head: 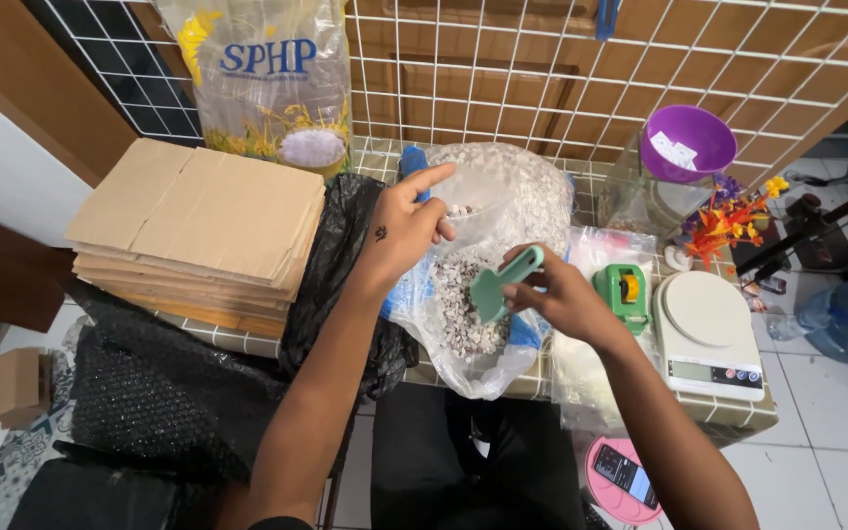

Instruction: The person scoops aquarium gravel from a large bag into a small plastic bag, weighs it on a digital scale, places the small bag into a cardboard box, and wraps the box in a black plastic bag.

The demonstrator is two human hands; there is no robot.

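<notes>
Gripping a small green plastic scoop in closed fingers, the right hand dips it into a clear plastic bag of pale speckled pebbles at the table's middle. Pinching the bag's far-left rim, the left hand points its forefinger. A white kitchen scale sits right.

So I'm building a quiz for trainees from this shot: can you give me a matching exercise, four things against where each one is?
Things:
1. green scoop
2. kitchen scale
3. purple bowl
4. stack of cardboard

Places:
A. at the left of the table
B. in the right hand
C. at the back right, beside the orange flowers
D. at the table's front right, right of the green tape dispenser

Pairs: 1-B, 2-D, 3-C, 4-A
</notes>
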